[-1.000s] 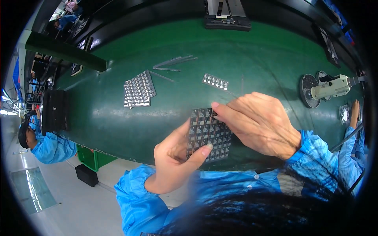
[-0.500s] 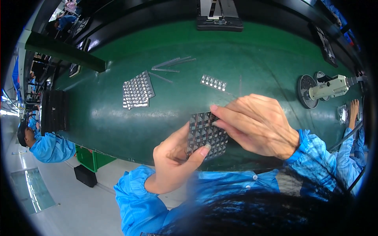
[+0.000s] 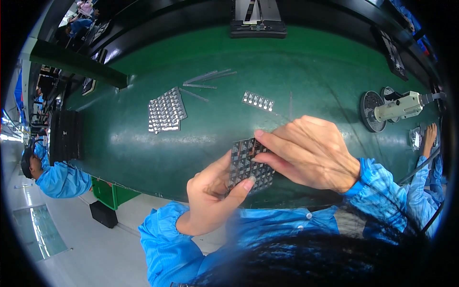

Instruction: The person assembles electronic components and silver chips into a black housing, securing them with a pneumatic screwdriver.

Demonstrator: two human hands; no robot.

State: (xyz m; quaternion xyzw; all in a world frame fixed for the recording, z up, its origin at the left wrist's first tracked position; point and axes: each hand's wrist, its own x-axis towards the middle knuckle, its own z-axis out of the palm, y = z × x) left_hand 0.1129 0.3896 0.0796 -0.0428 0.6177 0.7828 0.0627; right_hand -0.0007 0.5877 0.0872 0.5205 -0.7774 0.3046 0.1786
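In front of me, my left hand (image 3: pixel 210 196) holds a dark circuit-board panel (image 3: pixel 240 160) upright and tilted, its thumb across the face. The panel carries rows of small identical boards. My right hand (image 3: pixel 311 155) has thumb and fingertips closed on the panel's upper right edge, partly covering it. Farther off lies a short strip of boards (image 3: pixel 258 101) with pale pads. To its left, several similar panels (image 3: pixel 166 111) lie in an overlapping pile. Narrow cut-off strips (image 3: pixel 208 76) are scattered behind the pile, and another thin strip (image 3: pixel 290 103) lies right of the board strip.
An off-white device with round black discs (image 3: pixel 399 108) stands at the right, near a clear bag (image 3: pixel 415 138) and another person's hand (image 3: pixel 430 137). Black stacked trays (image 3: pixel 65 136) and a person in blue (image 3: pixel 64 179) are left. A green crate (image 3: pixel 106 191) sits below.
My right thumb has slid a little left and down over the panel's face. Both hands keep hold of the panel; the things on the table lie as before.
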